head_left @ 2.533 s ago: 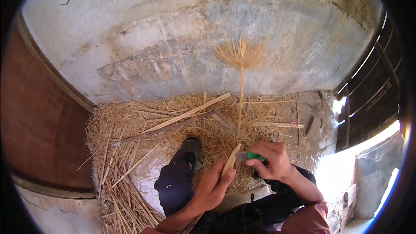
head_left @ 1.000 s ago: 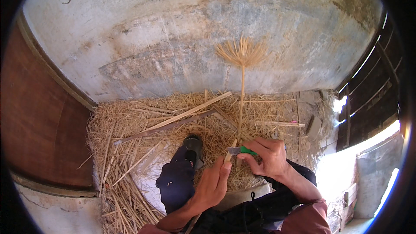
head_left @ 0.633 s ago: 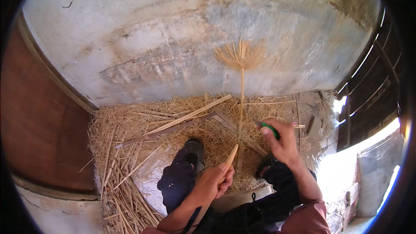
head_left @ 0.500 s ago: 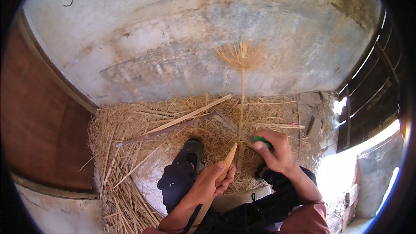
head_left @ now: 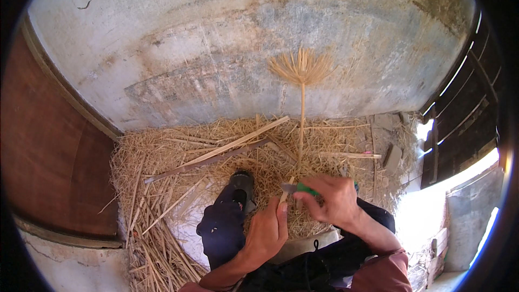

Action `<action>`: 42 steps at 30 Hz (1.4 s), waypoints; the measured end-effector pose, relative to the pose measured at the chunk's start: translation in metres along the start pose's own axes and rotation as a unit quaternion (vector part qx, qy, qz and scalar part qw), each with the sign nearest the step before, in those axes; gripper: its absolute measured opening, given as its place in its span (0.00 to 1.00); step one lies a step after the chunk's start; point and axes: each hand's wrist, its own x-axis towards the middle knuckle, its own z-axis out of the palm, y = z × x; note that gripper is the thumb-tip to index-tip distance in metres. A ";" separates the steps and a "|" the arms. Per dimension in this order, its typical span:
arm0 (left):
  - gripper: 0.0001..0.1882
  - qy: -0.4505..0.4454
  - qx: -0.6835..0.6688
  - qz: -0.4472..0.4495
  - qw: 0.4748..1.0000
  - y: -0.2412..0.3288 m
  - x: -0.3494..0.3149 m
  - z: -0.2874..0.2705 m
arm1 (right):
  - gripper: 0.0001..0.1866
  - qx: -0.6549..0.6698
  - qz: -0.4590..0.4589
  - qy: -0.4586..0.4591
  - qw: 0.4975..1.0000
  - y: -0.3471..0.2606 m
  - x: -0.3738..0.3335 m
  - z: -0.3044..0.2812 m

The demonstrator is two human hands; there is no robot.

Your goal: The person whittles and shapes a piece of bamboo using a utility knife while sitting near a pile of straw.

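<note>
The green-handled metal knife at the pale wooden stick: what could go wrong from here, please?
The green-handled metal knife could slip along the pale wooden stick and cut the left hand, which grips it close to the blade. The right hand might also press too hard and split the slim stick.

We see the short green-handled knife partly hidden by the bare right hand. The bare left hand covers part of the pale, slim wooden stick.
</note>
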 end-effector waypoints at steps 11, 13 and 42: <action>0.14 -0.080 -0.235 -0.072 0.966 -0.008 0.005 -0.009 | 0.12 0.136 -0.018 0.008 0.991 0.028 0.010 -0.014; 0.13 -0.069 -0.271 -0.083 0.956 -0.009 0.004 -0.005 | 0.13 0.131 -0.059 -0.021 0.989 0.022 0.007 -0.010; 0.14 0.018 -0.023 0.016 0.999 0.005 0.000 -0.016 | 0.16 -0.098 -0.006 0.077 0.992 0.042 0.009 0.011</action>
